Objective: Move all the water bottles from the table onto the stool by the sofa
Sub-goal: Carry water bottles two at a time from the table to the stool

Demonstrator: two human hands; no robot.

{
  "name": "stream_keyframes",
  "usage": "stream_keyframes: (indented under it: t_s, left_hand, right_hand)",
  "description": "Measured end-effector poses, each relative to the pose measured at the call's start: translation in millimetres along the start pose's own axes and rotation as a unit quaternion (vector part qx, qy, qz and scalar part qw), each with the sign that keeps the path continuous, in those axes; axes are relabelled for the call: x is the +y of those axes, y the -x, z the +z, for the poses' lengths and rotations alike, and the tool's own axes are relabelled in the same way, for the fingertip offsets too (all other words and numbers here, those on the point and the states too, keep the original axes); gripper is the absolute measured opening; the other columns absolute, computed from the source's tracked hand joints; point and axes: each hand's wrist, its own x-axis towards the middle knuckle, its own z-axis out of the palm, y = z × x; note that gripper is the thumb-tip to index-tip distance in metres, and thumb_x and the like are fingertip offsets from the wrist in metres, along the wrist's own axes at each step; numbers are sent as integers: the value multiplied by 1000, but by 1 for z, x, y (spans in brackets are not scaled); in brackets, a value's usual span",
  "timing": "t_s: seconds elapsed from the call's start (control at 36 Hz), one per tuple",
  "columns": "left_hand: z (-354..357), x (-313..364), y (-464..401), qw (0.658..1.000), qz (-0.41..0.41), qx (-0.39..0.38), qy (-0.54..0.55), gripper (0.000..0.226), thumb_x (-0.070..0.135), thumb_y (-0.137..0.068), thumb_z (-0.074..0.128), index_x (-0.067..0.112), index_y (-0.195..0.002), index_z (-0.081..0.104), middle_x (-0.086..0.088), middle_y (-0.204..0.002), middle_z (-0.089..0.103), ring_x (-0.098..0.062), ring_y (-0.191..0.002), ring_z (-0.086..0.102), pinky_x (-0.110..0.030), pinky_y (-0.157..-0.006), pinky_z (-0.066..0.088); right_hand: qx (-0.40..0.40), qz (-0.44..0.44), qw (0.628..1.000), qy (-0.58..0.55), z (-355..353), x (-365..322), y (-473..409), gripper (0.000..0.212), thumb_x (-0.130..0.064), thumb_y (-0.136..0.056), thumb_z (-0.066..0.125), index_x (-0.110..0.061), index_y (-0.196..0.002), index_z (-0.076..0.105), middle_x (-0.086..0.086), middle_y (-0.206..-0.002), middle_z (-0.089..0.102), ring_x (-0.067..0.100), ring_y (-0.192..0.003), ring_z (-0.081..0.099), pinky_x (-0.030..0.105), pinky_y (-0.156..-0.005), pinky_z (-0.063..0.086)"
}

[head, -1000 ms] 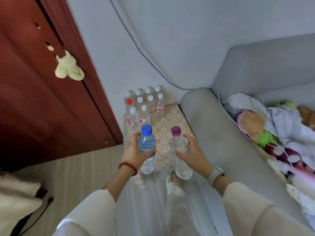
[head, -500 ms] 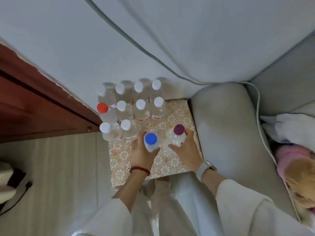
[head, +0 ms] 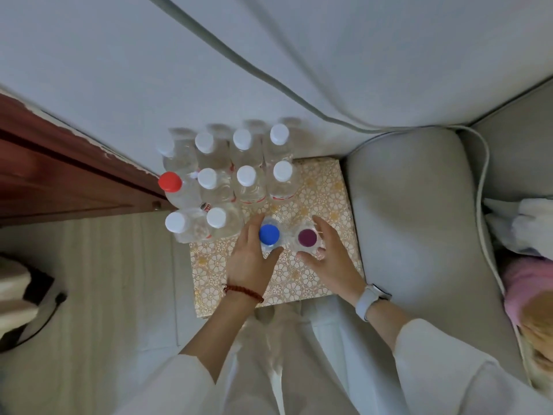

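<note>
Both hands are down on the stool (head: 323, 187), the patterned top wedged between the door frame at 9 o'clock and the sofa arm (head: 419, 223) at 3 o'clock. The left hand (head: 251, 259) curls round the blue-capped bottle (head: 269, 234), thumb on the near side and fingers round the far side; it looks seated upright on the cloth. The right hand (head: 329, 259) is half open around the purple-capped bottle (head: 307, 237), fingers spread and looser; I cannot tell for sure whether it grips or only touches the sides.

These 2 stand just beside each other near the middle, at 5 o'clock from the pack of white-capped bottles (head: 247, 176). That pack, 9 white caps plus 1 red-capped bottle (head: 170, 181), fills the far-left part, and the pair at 8 o'clock already hang over the edge.

My worry is the letting go. A sleeve or knuckle drawn back carelessly could nudge the 2 new bottles into each other or into the pack, and a push leftward would tip the overhanging ones to the floor. The soft patterned top may also let a bottle rock
</note>
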Motion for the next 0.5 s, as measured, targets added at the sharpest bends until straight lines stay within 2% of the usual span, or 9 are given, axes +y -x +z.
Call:
stream_keyframes:
  t_s: [0.06, 0.17, 0.25, 0.33, 0.42, 0.5]
  left_hand:
    - [-8, 4, 2, 1000, 14, 19, -13, 62, 20, -74, 73, 16, -129, 45, -5, -126, 56, -27, -103, 60, -37, -69, 53]
    - [-23, 11, 0, 991, 104, 42, -73, 45, 7, -68, 76, 8, -110, 62, -10, -103, 67, -30, -91, 64, -36, -60, 54]
    - [-30, 13, -6, 978, 147, 52, -136, 38, 8, -60, 82, 7, -96, 67, -8, -87, 70, -27, -79, 66, -36, -67, 49]
    - [-33, 13, -8, 963, 176, 68, -192, 34, 13, -58, 83, 10, -88, 67, -3, -80, 70, -23, -73, 66, -35, -66, 47]
    - [-33, 15, -9, 954, 183, 89, -222, 32, 17, -57, 83, 12, -84, 67, -1, -76, 69, -23, -71, 64, -34, -65, 45]
    - [-35, 15, -14, 953, 173, 111, -224, 35, 18, -56, 84, 11, -85, 66, -1, -77, 70, -24, -74, 63, -35, -71, 38]
  right_hand:
    - [22, -51, 997, 59, -5, -8, 0, 61, -23, -82, 67, -26, -134, 35, -5, -126, 40, 9, -114, 45, 32, -92, 49]
    - [52, -111, 968, 221, -15, -19, -4, 43, -24, -81, 65, -23, -122, 51, 7, -117, 46, 19, -107, 48, 30, -68, 55]
    - [24, -123, 950, 287, -18, -23, -6, 34, -25, -84, 62, -19, -116, 54, 8, -103, 49, 21, -89, 53, 29, -56, 52]
    - [10, -99, 956, 275, -16, -26, -7, 32, -24, -86, 59, -13, -115, 52, 10, -106, 49, 24, -76, 57, 28, -58, 51]
    - [21, -71, 968, 239, -12, -32, -9, 33, -22, -87, 60, -8, -116, 52, 12, -113, 47, 28, -78, 61, 35, -66, 56]
    - [43, -61, 975, 210, -10, -40, -15, 34, -21, -87, 60, -6, -116, 52, 13, -116, 46, 29, -83, 62, 37, -71, 56]
